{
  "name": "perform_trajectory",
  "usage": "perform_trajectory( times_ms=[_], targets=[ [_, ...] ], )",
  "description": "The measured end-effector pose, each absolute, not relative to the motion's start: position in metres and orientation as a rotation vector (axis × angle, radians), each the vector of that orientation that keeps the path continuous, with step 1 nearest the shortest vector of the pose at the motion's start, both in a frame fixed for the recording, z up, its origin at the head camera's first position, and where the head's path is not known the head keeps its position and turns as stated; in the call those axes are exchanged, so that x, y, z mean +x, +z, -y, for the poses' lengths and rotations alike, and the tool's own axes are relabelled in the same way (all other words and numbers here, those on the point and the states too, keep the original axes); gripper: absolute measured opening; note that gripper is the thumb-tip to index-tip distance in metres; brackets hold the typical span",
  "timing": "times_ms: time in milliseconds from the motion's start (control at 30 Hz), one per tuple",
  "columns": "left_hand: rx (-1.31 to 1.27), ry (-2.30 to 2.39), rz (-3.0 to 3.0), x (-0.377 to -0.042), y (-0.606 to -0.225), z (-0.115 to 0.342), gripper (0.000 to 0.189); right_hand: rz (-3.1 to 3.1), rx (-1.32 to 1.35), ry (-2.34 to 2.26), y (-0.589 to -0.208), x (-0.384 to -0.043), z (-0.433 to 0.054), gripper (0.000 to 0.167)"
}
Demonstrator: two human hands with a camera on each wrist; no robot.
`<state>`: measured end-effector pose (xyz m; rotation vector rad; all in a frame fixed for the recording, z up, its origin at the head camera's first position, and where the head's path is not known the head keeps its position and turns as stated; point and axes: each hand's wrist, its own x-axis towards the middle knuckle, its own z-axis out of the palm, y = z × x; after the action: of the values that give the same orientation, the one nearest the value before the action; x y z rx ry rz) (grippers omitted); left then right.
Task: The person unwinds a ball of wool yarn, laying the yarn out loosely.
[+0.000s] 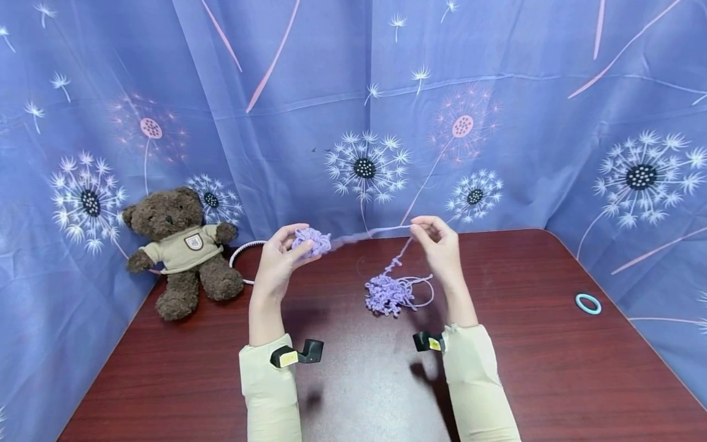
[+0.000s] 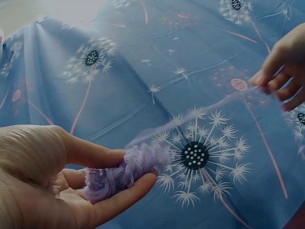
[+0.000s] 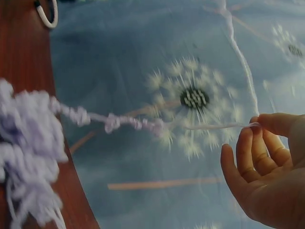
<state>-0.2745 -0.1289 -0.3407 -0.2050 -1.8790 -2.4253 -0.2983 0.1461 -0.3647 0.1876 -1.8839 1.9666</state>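
My left hand (image 1: 280,258) holds a small bundle of purple yarn (image 1: 312,242) between thumb and fingers, raised over the back of the table. From that bundle a strand of yarn (image 2: 205,112) runs across to my right hand (image 1: 439,245), which pinches it between thumb and fingertip. Below the pinch the strand drops, kinked and knotty (image 3: 112,123), to a loose purple yarn pile (image 1: 388,294) on the table. A few smooth loops stick out at the pile's right side.
A brown teddy bear (image 1: 178,245) in a beige shirt sits at the back left of the dark red table (image 1: 552,368). Behind it curves a white cord-like loop (image 1: 243,261). A light blue ring (image 1: 588,304) lies at the right. A blue dandelion-print curtain (image 1: 309,153) hangs along the back.
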Motion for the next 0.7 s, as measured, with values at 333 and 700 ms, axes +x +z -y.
perform_trajectory(
  times_ms=[333,700],
  targets=[
    [-0.117,-2.429,1.803,-0.273,-0.34,0.137,0.029,1.635,-0.003,1.984,-0.371,-0.304,-0.192,0.023],
    [-0.068,-2.406,1.791,-0.274,-0.341,0.148,0.029,1.383,-0.194,1.989,-0.383,-0.302,-0.235,0.025]
  ],
)
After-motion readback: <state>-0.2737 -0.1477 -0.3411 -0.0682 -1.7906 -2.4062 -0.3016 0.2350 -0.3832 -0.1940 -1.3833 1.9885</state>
